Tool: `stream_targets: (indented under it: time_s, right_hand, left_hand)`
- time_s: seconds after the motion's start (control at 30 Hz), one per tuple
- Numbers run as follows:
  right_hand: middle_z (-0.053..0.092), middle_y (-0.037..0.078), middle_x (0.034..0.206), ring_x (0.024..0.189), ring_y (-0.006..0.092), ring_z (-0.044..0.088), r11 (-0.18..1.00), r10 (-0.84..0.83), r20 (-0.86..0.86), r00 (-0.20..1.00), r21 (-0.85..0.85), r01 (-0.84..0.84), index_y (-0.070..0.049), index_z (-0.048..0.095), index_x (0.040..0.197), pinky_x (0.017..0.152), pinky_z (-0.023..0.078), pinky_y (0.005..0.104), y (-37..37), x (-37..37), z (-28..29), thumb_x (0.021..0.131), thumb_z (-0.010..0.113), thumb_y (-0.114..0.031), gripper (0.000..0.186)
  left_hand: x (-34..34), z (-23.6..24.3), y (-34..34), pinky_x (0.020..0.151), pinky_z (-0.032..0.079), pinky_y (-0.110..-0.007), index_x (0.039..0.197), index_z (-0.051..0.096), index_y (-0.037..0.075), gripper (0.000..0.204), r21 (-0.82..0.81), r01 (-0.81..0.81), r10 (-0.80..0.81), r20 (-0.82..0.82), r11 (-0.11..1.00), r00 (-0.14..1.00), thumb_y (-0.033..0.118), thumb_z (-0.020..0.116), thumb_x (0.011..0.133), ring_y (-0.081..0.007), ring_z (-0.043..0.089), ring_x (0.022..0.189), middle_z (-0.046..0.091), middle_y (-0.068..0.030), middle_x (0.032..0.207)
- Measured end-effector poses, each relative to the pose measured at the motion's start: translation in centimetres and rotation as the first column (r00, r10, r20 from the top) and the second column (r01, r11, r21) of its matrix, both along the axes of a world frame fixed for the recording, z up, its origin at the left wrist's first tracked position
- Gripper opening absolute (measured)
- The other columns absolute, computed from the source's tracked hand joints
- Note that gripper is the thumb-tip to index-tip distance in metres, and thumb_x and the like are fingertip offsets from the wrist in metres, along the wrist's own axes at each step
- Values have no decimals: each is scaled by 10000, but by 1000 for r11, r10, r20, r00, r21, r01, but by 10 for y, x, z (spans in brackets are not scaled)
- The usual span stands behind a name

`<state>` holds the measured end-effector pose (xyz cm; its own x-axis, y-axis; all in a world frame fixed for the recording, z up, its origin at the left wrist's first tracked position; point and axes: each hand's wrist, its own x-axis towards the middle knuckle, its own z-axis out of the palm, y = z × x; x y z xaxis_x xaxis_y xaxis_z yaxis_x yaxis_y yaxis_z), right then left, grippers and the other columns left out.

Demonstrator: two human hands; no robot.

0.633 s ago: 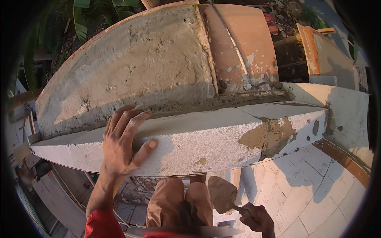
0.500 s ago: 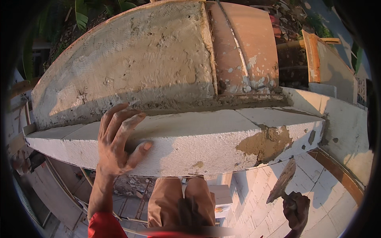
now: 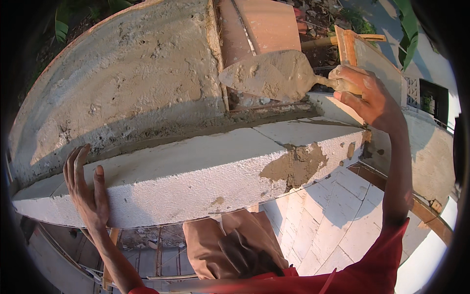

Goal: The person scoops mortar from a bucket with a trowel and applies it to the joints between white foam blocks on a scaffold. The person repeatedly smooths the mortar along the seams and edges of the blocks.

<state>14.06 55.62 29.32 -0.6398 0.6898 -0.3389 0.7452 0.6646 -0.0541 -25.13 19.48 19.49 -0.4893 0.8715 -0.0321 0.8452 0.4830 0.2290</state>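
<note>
My left hand (image 3: 87, 193) rests with fingers spread on the left part of a long white block ledge (image 3: 191, 186), over its front edge. My right hand (image 3: 364, 98) grips the handle of a trowel (image 3: 269, 76), whose blade, coated in grey mortar, is raised in front of a pinkish board (image 3: 264, 27) at the upper middle. Left of that board stands a curved panel (image 3: 117, 59) of rough grey render, with a mortar seam (image 3: 191, 130) along its foot behind the blocks. A mortar patch (image 3: 296, 166) marks the ledge's right face.
A pale side wall (image 3: 421, 161) adjoins the ledge's right end, with a wooden-edged panel (image 3: 350, 41) and foliage (image 3: 409, 34) beyond. Below are a white tiled surface (image 3: 333, 220), a brown plank (image 3: 431, 213), rubble and thin poles at lower left, and my knees.
My right hand has lifted the trowel from low beside my legs up to above the ledge's right part. My left hand stays on the blocks, further left in view as the view shifted.
</note>
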Motion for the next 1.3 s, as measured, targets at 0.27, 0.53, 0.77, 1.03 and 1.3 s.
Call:
stream_targets:
  time_s: [0.27, 0.53, 0.77, 1.03, 1.3]
  right_hand:
    - [670, 151, 1220, 1116, 355, 636, 984, 36, 352, 935, -178, 30, -102, 650, 1242, 957, 506, 458, 74, 10, -34, 957, 660, -428, 433]
    - [708, 154, 1105, 1091, 353, 663, 964, 250, 667, 702, -238, -117, -99, 723, 1139, 958, 507, 475, 133, -12, -101, 890, 685, -406, 398]
    - [721, 89, 896, 942, 275, 705, 837, 445, 782, 437, -190, -514, -119, 770, 875, 799, 561, 424, 148, 5, -119, 802, 656, -197, 156]
    - [701, 74, 1146, 1220, 279, 604, 837, 470, 359, 807, 111, -536, -181, 764, 1057, 1179, 330, 531, 196, 55, -201, 843, 673, -113, 243]
    - [616, 34, 1357, 1363, 247, 487, 695, 657, 425, 623, -19, -719, -194, 721, 1191, 1250, 242, 545, 194, 53, -200, 884, 637, -73, 341]
  left_hand:
    - [-5, -3, -3, 1133, 366, -515, 1340, 613, 63, 432, 7, 68, -68, -10, 998, 998, 339, 542, 1014, -380, 511, 1319, 604, -175, 1354]
    - [-9, -7, -5, 1125, 381, -524, 1345, 598, 68, 437, 26, 60, -59, -41, 998, 997, 347, 527, 1016, -372, 519, 1314, 607, -170, 1349]
    - [-8, -4, -2, 1124, 379, -521, 1346, 597, 60, 455, -12, 40, -40, 14, 999, 999, 370, 509, 1025, -376, 512, 1321, 605, -170, 1355]
    - [-8, -3, 1, 1133, 365, -514, 1346, 597, 48, 453, -30, 34, -33, 30, 999, 999, 354, 494, 1027, -376, 506, 1329, 598, -175, 1368]
    - [-9, -5, -2, 1149, 356, -513, 1373, 587, 57, 487, -83, -1, 7, 76, 997, 997, 383, 476, 1029, -365, 503, 1345, 596, -163, 1384]
